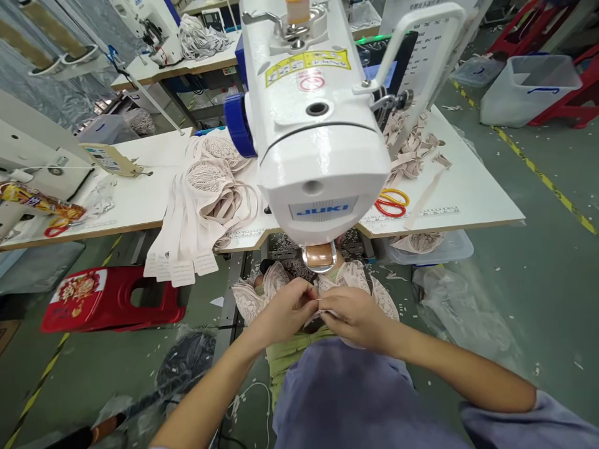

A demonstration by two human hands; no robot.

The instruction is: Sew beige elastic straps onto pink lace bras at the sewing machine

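My left hand and my right hand meet over my lap, below the table edge. Both pinch the same pale pink lace garment piece, which spreads out to either side under my fingers. The white JUKI sewing machine stands right above my hands, its head facing me. A stack of similar lace pieces with white tags hangs over the table's front edge to the left of the machine.
Red and yellow scissors lie on the white table right of the machine, near a heap of pink straps. A red stool stands on the floor at left. A white bin sits far right.
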